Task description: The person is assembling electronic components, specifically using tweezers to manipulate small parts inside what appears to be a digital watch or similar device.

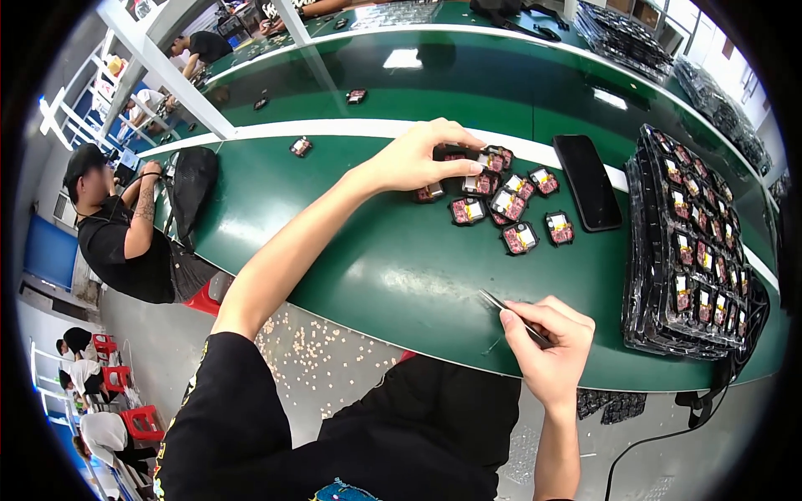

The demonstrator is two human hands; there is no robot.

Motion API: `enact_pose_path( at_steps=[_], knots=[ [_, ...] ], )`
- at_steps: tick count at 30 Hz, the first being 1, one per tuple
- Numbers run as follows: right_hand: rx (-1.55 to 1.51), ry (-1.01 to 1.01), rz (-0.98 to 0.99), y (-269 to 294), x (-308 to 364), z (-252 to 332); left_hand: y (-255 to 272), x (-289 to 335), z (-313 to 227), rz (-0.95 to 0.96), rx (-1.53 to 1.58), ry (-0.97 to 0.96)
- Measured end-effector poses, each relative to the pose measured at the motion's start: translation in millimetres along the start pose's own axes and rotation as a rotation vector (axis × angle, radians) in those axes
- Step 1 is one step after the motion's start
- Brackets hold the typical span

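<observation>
Our left hand picks from the loose parts while our right hand holds the tweezers.

We reach far over the green table (376,267) with our left hand (415,159); its fingers are closed in a narrow pinch on one small black module (451,153) at the far-left edge of the loose group of modules (510,209). Our right hand (547,342) rests at the near edge, fingers closed around thin metal tweezers (510,311) that point to the left. A black phone (587,182) lies just right of the group, and the stacked trays (693,250) stand further right. We think the risk is this: the pinch is only at the fingertips, so the module can slip, or the wrist can push the neighbour pieces away.
</observation>
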State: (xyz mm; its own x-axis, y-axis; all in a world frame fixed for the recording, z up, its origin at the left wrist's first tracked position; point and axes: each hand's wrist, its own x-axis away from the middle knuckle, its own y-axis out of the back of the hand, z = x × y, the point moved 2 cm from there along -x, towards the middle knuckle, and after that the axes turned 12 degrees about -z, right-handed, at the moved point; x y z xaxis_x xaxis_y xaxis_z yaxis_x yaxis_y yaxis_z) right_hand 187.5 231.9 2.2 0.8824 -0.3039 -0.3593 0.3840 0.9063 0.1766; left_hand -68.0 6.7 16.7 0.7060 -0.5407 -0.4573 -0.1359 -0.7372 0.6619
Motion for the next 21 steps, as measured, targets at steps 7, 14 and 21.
enact_pose_path(
  at_steps=[7,14,21],
  knots=[
    [0.011,0.017,0.012,-4,-1,2,79,-8,114,-0.426,-0.981,0.229],
    [0.02,0.045,-0.005,-7,2,4,97,-2,161,-0.498,-0.676,0.439],
    [0.102,0.015,0.005,6,-1,-2,54,22,57,-0.267,-0.135,0.183]
  ],
)
